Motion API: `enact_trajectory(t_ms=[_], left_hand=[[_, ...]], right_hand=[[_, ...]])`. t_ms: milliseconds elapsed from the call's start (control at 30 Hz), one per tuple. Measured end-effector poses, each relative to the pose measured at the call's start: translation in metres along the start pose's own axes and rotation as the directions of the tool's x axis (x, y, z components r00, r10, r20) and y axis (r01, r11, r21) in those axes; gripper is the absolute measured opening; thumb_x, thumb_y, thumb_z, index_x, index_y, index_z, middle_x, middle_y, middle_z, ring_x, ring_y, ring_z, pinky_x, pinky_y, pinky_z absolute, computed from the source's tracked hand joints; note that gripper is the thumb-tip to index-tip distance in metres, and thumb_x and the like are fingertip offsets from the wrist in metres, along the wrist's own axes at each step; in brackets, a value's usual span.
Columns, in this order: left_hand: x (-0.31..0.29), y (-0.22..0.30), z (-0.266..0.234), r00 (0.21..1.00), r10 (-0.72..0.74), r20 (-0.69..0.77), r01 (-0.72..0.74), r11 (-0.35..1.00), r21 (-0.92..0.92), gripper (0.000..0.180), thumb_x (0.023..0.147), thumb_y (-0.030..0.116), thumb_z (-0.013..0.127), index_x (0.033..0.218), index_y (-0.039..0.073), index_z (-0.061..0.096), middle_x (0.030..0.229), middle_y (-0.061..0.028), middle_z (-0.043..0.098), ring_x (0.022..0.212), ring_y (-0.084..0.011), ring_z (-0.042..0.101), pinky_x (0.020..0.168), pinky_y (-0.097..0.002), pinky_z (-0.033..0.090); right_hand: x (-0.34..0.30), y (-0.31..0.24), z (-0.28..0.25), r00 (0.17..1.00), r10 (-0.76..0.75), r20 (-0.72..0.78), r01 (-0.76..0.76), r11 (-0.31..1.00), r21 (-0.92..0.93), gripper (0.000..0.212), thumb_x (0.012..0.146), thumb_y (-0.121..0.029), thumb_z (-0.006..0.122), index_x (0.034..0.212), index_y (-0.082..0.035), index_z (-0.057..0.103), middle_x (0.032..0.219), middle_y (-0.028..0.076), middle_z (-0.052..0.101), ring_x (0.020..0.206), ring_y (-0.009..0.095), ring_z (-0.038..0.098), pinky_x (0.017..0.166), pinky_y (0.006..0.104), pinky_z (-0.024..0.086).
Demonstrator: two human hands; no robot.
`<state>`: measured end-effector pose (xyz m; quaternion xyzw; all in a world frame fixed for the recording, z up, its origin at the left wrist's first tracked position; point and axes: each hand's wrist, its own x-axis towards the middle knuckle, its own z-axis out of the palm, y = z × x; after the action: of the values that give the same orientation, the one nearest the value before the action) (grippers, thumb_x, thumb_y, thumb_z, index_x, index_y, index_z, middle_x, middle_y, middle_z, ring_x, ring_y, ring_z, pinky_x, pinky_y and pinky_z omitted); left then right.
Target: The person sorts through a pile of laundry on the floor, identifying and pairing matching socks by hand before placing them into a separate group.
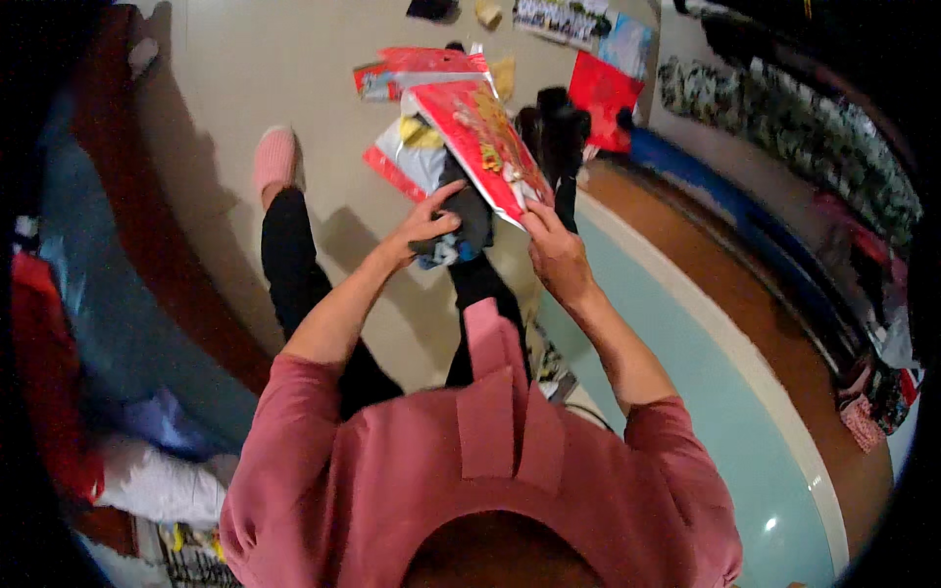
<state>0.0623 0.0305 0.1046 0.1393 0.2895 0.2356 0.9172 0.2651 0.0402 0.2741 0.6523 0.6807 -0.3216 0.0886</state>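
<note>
Left hand [416, 233] gripping dark cloth [470, 214]; right hand [559, 257] pinching red bag [477, 132] at its 5 o'clock corner. Slipper [277, 160] at left hand's 10 o'clock.

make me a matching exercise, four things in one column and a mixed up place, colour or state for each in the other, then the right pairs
1. right hand
2. left hand
3. slipper
4. trousers

A. pink, worn on the left foot
B. against a dark bundle
C. black, on the legs
D. gripping the near end of a red packet

Pairs: 1-D, 2-B, 3-A, 4-C
</note>
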Motion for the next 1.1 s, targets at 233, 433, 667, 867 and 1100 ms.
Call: enact_trajectory(t_ms=[233, 433, 667, 867, 1100], left_hand=[[-0.035, 0.01, 0.073, 0.87, -0.428, -0.246, 0.387, 0.9, -0.201, 0.042, 0.087, 0.035, 0.065, 0.111, 0.0, 0.063, 0.102, -0.0066, 0.066, 0.089, -0.0137, 0.064, 0.077, -0.0264, 0.05], [-0.045, 0.03, 0.069, 0.897, -0.384, -0.217, 0.399, 0.917, 0.025, 0.041, 0.086, 0.028, 0.068, 0.114, -0.001, 0.061, 0.109, -0.0081, 0.066, 0.094, -0.0157, 0.064, 0.084, -0.0293, 0.051], [-0.035, 0.035, 0.057, 0.964, -0.253, -0.084, 0.266, 0.927, 0.263, 0.044, 0.085, 0.027, 0.069, 0.118, 0.001, 0.058, 0.109, -0.009, 0.065, 0.097, -0.0181, 0.064, 0.088, -0.0303, 0.051], [-0.035, 0.031, 0.03, 0.993, -0.107, -0.043, 0.115, 0.933, 0.34, 0.042, 0.085, 0.023, 0.068, 0.119, 0.001, 0.056, 0.108, -0.0104, 0.066, 0.092, -0.0187, 0.066, 0.084, -0.0324, 0.054], [-0.056, 0.004, 0.008, 0.997, 0.066, -0.037, -0.045, 0.913, 0.406, 0.048, 0.084, 0.028, 0.069, 0.122, 0.004, 0.054, 0.11, -0.0061, 0.063, 0.095, -0.0154, 0.062, 0.082, -0.0301, 0.051]], right_hand=[[-0.059, -0.033, 0.014, 0.988, -0.139, 0.061, 0.133, 0.986, 0.097, 0.024, 0.083, -0.008, 0.055, 0.107, -0.008, 0.058, 0.123, 0.015, 0.055, 0.091, 0.033, 0.064, 0.076, 0.0401, 0.053], [-0.115, 0.046, -0.018, 0.934, 0.357, -0.004, -0.263, 0.696, 0.668, 0.024, 0.089, -0.027, 0.062, 0.097, -0.005, 0.064, 0.08, 0.008, 0.064, 0.075, 0.015, 0.063, 0.068, 0.0298, 0.049], [-0.156, 0.185, 0.088, 0.878, 0.344, 0.334, -0.355, -0.002, 0.935, 0.04, 0.087, -0.035, 0.066, 0.112, -0.005, 0.059, 0.09, 0.006, 0.066, 0.078, 0.018, 0.063, 0.07, 0.032, 0.05], [-0.071, 0.088, 0.127, 0.914, 0.391, -0.108, 0.308, -0.496, 0.812, 0.04, 0.087, -0.013, 0.065, 0.124, -0.007, 0.052, 0.119, 0.006, 0.061, 0.107, 0.019, 0.06, 0.094, 0.0389, 0.049], [-0.07, 0.078, 0.126, 0.898, 0.381, -0.22, 0.381, -0.423, 0.822, 0.041, 0.085, -0.005, 0.067, 0.123, -0.006, 0.053, 0.115, 0.006, 0.062, 0.106, 0.018, 0.061, 0.091, 0.0357, 0.051]])
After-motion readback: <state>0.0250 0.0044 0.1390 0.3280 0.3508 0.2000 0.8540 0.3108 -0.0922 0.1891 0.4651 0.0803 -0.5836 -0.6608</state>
